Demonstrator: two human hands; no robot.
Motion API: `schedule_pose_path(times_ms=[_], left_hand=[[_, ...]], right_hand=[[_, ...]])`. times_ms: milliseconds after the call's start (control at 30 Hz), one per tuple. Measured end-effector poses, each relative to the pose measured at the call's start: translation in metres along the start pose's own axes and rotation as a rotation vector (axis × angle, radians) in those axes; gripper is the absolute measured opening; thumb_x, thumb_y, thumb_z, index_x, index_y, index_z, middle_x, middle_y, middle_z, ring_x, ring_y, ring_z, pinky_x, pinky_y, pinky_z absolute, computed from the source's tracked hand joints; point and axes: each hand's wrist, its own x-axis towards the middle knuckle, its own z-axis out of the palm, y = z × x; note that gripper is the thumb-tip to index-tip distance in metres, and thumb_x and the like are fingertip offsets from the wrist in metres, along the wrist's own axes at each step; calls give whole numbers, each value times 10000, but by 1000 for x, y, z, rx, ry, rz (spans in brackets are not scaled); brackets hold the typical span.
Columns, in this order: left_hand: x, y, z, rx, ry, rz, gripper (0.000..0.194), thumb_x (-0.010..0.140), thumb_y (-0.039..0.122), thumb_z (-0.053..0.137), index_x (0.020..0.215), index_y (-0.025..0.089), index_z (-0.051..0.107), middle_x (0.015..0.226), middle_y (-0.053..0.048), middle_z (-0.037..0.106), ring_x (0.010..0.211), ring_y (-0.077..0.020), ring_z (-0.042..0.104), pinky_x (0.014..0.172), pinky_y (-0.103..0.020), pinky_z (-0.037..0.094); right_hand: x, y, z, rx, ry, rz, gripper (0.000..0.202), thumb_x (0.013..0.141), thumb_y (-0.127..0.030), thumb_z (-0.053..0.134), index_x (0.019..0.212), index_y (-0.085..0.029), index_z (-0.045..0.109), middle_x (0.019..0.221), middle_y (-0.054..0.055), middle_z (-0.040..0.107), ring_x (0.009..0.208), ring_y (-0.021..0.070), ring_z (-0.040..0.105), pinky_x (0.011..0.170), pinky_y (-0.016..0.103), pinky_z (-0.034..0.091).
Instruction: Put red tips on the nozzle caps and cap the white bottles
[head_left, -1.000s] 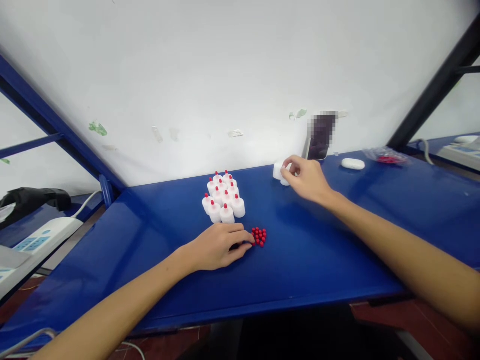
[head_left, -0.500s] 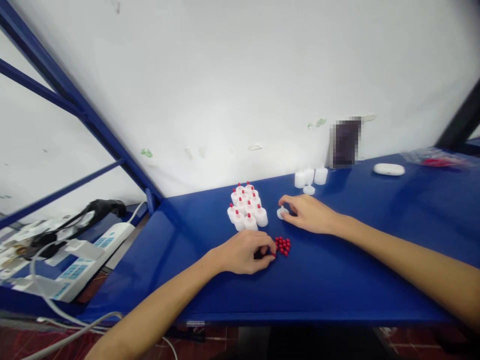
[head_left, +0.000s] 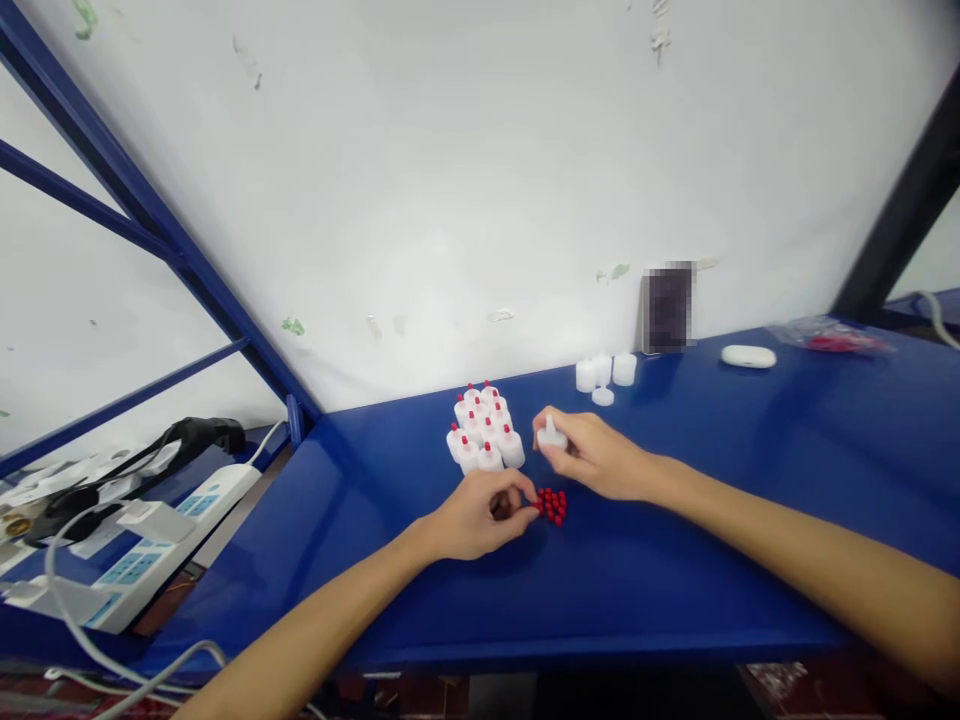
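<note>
My right hand grips a white nozzle cap by its rim, its pointed spout facing up. To the left, my left hand is pinched at the edge of a small heap of red tip caps, with one red cap at its fingertips. Behind my left hand stand several white bottles packed together, each topped with a red tip. Farther back, a few open white bottles stand near the wall, and another white nozzle cap lies in front of them.
Along the back of the blue table are a dark pixelated panel against the wall, a white oval case and a clear plastic bag with red bits. A power strip with cables lies at the left.
My right hand has lifted the nozzle cap off the table and brought it nearer. The left hand stays pinching by the red caps. The view has shifted slightly.
</note>
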Motion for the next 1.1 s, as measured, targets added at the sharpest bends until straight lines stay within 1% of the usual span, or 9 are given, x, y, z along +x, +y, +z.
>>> schedule_pose_path(times_ms=[100, 167, 200, 333, 433, 600, 833, 967, 1100], left_hand=[[-2, -2, 0, 52, 285, 113, 74, 935, 216, 574, 975, 155, 557, 549, 99, 425, 441, -34, 326, 453, -147, 284], [-2, -2, -2, 110, 425, 209, 73, 933, 177, 579, 995, 171, 540, 545, 110, 416, 442, -33, 315, 460, -145, 278], [-2, -1, -3, 134, 460, 252, 90, 931, 161, 582, 1004, 177, 533, 547, 113, 417, 441, -32, 313, 460, -144, 274], [-1, 2, -4, 201, 451, 363, 125, 928, 127, 577, 1030, 177, 524, 544, 113, 431, 434, -30, 328, 452, -146, 271], [-2, 2, -2, 241, 434, 407, 139, 928, 120, 574, 1050, 170, 530, 535, 108, 459, 423, -32, 341, 440, -150, 269], [-4, -2, -1, 269, 417, 410, 176, 928, 114, 574, 1091, 168, 534, 574, 83, 546, 424, -37, 392, 433, -153, 289], [-4, 2, -3, 344, 403, 418, 86, 941, 186, 593, 1025, 170, 584, 577, 69, 588, 420, -43, 444, 438, -157, 343], [-4, 5, -4, 388, 439, 415, 59, 949, 220, 591, 979, 170, 600, 571, 63, 599, 416, -44, 463, 441, -157, 372], [-2, 7, -5, 415, 472, 471, 32, 930, 191, 617, 946, 164, 617, 678, 21, 670, 495, -53, 561, 485, -151, 434]], right_hand=[[-3, -14, 8, 38, -18, -75, 189, 818, -190, 590, 1006, -189, 583, 792, -13, 628, 621, 123, 521, 597, 242, 380], [-4, -19, 11, 49, -32, -115, 134, 832, -206, 600, 965, -192, 592, 821, -7, 627, 643, 120, 520, 609, 238, 375], [-5, -19, 12, 57, -43, -119, 102, 860, -228, 588, 955, -191, 584, 815, -6, 620, 641, 119, 514, 609, 237, 371], [-5, -21, 12, 58, -91, -106, 83, 922, -267, 528, 947, -188, 532, 791, -7, 590, 624, 118, 491, 590, 238, 347], [-5, -23, 12, 32, -107, -91, 33, 884, -216, 533, 891, -196, 508, 753, -21, 564, 602, 114, 470, 570, 237, 317], [-6, -25, 16, -67, -81, -80, 69, 821, -193, 566, 804, -202, 500, 652, -45, 505, 556, 115, 413, 548, 249, 269], [-6, -23, 19, -27, -12, -128, 121, 774, -107, 600, 859, -192, 587, 758, -9, 625, 640, 128, 519, 613, 237, 341], [-7, -29, 18, -91, -67, -57, 89, 828, -170, 627, 909, -178, 591, 717, -2, 645, 576, 130, 523, 554, 235, 300], [-6, -37, 16, -165, -107, 21, 122, 873, -184, 604, 987, -165, 564, 683, -1, 666, 550, 145, 562, 535, 240, 271]])
